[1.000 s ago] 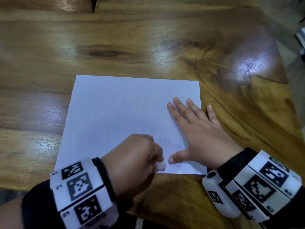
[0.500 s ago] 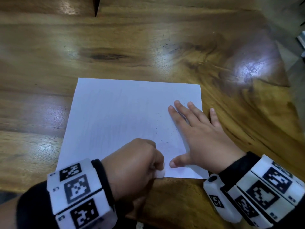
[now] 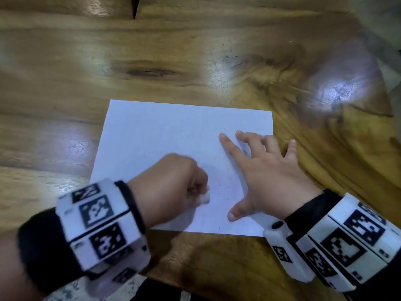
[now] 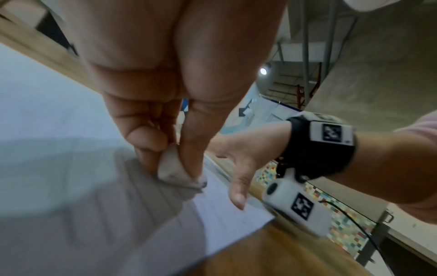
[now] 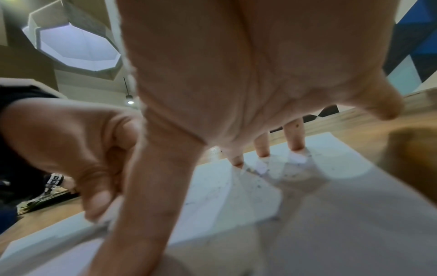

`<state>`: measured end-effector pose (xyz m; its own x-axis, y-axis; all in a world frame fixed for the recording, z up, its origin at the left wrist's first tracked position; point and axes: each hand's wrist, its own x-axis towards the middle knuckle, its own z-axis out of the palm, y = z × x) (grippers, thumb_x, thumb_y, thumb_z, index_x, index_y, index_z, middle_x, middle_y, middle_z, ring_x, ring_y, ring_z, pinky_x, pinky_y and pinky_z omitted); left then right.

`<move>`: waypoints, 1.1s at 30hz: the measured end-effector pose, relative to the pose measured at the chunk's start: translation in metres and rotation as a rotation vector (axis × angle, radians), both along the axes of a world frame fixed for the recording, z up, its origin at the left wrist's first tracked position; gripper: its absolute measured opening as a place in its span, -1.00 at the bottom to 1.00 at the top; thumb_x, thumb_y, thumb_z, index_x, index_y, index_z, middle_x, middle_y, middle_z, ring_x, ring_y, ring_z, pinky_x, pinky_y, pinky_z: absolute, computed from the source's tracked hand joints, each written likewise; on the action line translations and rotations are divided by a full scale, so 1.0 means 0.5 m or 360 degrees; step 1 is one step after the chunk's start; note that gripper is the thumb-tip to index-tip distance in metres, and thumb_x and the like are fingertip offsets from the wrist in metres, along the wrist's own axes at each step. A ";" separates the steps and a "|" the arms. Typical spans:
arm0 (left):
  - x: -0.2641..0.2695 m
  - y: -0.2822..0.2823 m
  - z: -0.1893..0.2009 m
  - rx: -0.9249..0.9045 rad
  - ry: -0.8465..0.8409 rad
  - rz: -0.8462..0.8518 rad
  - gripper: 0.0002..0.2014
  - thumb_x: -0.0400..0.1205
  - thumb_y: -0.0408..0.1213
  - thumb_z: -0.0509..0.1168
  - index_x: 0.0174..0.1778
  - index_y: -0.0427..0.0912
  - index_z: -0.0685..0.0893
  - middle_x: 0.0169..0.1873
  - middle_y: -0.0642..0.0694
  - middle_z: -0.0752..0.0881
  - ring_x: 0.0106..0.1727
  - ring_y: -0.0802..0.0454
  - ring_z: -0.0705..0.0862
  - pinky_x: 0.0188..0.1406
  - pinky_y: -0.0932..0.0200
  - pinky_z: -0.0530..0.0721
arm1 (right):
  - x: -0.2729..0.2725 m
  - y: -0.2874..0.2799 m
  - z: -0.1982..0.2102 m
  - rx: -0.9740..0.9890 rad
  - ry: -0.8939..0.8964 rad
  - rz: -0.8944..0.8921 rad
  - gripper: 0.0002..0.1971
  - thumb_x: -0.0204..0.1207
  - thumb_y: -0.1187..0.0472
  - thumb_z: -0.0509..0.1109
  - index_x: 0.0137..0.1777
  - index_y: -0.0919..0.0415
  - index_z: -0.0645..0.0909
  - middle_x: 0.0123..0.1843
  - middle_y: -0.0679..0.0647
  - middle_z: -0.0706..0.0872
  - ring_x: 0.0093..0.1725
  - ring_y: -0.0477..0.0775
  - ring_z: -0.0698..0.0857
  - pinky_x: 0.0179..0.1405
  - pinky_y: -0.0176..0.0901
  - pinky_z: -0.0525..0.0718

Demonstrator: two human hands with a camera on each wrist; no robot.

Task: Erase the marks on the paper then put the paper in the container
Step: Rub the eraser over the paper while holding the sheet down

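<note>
A white sheet of paper [image 3: 165, 140] lies flat on the wooden table [image 3: 195, 51], with small dark specks near its right side. My left hand [image 3: 173, 181] is curled over the sheet's lower middle and pinches a small white eraser [image 3: 205, 197], whose tip touches the paper [image 4: 47, 130] in the left wrist view, eraser [image 4: 175, 171]. My right hand [image 3: 262, 170] spreads its straight fingers on the sheet's right part, fingertips [image 5: 262, 149] pressing the paper [image 5: 319, 196]. No container shows in any view.
The table's near edge [image 3: 195, 283] runs just below the sheet. The table's right edge [image 3: 386, 88] drops off at the upper right. Bare wood surrounds the paper on the left and far sides.
My left hand with the eraser has moved up from the sheet's bottom edge onto the paper. My right hand's palm has lifted so its fingertips and thumb bear on the sheet.
</note>
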<state>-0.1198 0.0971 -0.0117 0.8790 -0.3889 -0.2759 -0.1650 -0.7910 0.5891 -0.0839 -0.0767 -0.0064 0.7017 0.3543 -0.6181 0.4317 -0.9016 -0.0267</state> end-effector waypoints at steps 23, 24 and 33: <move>0.036 -0.002 -0.010 0.0049 -0.0237 0.0171 -0.80 0.49 -0.17 0.36 -0.45 -0.08 0.58 -0.48 0.04 0.46 -0.39 0.05 0.44 -0.36 0.25 0.22 | -0.001 0.004 0.001 -0.0024 0.0006 -0.0010 0.42 0.01 -0.43 0.53 0.51 -0.23 -0.58 0.57 -0.17 -0.35 0.56 0.13 -0.25 0.43 0.60 -0.20; 0.007 -0.001 -0.014 0.0016 -0.0198 0.0112 -0.76 0.49 -0.18 0.36 -0.49 -0.09 0.54 -0.50 0.05 0.43 -0.40 0.04 0.45 -0.34 0.23 0.26 | -0.001 0.003 0.001 -0.0028 0.0005 -0.0006 0.42 0.01 -0.43 0.52 0.51 -0.22 -0.58 0.57 -0.17 -0.35 0.56 0.13 -0.25 0.43 0.60 -0.20; 0.109 -0.009 0.005 0.0127 -0.0317 0.0229 -0.89 0.43 -0.22 0.39 -0.24 -0.18 0.73 -0.43 -0.01 0.55 -0.29 0.02 0.49 -0.40 0.27 0.17 | -0.002 0.003 0.002 -0.0022 0.0000 -0.0015 0.41 0.02 -0.41 0.53 0.52 -0.24 -0.57 0.59 -0.15 -0.33 0.58 0.13 -0.23 0.42 0.61 -0.20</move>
<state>-0.0656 0.0925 -0.0093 0.9637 -0.2400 -0.1168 -0.1540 -0.8575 0.4909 -0.0850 -0.0750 -0.0053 0.7050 0.3392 -0.6229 0.4234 -0.9058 -0.0141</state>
